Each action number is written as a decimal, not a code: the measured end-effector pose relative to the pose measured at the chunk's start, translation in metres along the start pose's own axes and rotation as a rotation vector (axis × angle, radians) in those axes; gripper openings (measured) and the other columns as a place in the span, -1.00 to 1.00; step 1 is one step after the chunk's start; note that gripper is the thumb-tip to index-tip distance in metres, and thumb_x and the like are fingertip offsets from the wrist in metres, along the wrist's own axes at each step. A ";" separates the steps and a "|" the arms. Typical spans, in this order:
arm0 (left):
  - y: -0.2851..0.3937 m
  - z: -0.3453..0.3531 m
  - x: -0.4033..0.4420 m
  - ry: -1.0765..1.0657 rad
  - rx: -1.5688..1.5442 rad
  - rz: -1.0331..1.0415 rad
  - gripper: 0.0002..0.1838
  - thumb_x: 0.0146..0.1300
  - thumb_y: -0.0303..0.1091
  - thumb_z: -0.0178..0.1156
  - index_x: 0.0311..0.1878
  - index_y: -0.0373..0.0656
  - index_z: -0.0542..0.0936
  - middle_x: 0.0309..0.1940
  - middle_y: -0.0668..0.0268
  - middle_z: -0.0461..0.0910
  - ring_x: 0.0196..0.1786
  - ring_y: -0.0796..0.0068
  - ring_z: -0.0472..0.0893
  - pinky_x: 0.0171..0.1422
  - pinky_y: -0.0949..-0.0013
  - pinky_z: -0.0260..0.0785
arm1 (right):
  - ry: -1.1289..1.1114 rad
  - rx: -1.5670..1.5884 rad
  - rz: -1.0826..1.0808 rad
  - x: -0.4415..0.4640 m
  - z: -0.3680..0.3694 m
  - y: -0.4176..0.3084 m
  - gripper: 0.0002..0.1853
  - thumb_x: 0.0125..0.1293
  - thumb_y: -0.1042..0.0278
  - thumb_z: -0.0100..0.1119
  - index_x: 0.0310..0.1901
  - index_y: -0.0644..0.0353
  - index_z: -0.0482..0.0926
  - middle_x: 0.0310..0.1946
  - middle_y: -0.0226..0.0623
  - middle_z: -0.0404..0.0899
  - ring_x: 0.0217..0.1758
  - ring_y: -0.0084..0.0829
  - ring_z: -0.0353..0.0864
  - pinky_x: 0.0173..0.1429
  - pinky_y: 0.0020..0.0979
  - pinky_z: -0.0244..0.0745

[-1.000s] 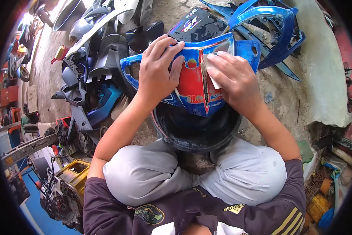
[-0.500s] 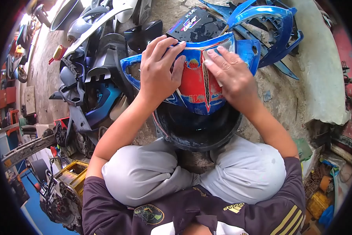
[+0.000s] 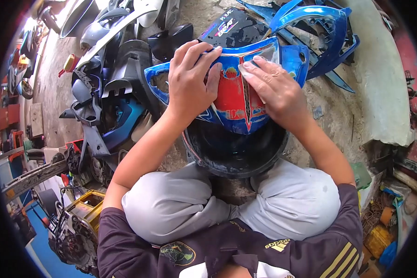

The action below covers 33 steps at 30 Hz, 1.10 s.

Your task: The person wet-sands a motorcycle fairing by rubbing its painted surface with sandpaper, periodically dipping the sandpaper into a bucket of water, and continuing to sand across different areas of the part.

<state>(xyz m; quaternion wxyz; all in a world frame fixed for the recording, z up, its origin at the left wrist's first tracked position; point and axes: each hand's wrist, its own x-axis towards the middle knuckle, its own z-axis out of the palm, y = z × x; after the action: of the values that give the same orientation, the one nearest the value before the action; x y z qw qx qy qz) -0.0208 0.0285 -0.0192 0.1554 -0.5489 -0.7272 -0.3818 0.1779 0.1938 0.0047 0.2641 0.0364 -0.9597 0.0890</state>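
Note:
A blue and red motorcycle fairing panel (image 3: 229,92) rests over a round black basin (image 3: 238,160) in front of my crossed legs. Its paint is worn, with pale scuffed patches and a red stripe. My left hand (image 3: 192,81) grips the panel's left side, fingers over the top edge and thumb on its face. My right hand (image 3: 275,90) lies over the panel's right half, fingers together, pressing a small pale piece of sandpaper (image 3: 243,70) against it. Most of the sandpaper is hidden under the fingers.
Blue body panels (image 3: 317,37) lie at the upper right, beside a black panel with lettering (image 3: 231,28). Dark plastic motorcycle parts (image 3: 125,69) are piled on the left. An engine part (image 3: 76,241) and a yellow crate (image 3: 90,204) stand at lower left. A concrete ledge (image 3: 382,92) runs along the right.
My right hand has shifted slightly on the panel with the sandpaper. The panel has tilted or moved a little, while my left hand keeps its hold.

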 end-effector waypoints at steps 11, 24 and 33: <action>0.001 -0.001 0.002 -0.012 -0.003 0.006 -0.67 0.37 -0.44 0.44 0.19 -0.14 0.84 0.19 0.16 0.75 0.38 -0.06 0.64 0.54 -0.01 0.48 | 0.125 -0.128 0.106 -0.009 0.003 0.063 -0.60 0.42 0.58 0.33 0.27 0.19 0.75 0.26 -0.12 0.82 0.44 -0.04 0.74 0.59 -0.03 0.61; 0.002 -0.002 -0.001 -0.018 0.000 0.009 -0.67 0.39 -0.42 0.44 0.20 -0.15 0.84 0.19 0.16 0.75 0.39 -0.04 0.64 0.53 -0.01 0.49 | 0.093 -0.006 0.013 -0.002 0.001 0.035 -0.59 0.42 0.61 0.28 0.27 0.21 0.73 0.29 -0.11 0.81 0.42 -0.05 0.76 0.58 -0.08 0.61; 0.002 -0.001 0.000 -0.026 0.016 -0.005 -0.66 0.38 -0.43 0.43 0.20 -0.14 0.84 0.20 0.17 0.75 0.38 -0.02 0.64 0.53 -0.01 0.49 | 0.149 -0.059 0.060 -0.011 0.011 0.063 -0.57 0.39 0.59 0.32 0.29 0.22 0.71 0.31 -0.11 0.80 0.43 -0.05 0.76 0.55 -0.06 0.63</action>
<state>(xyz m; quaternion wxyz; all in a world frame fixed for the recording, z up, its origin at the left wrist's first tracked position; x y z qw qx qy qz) -0.0190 0.0278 -0.0181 0.1493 -0.5509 -0.7334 -0.3693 0.1748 0.2537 -0.0194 0.3330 -0.0071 -0.9402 0.0710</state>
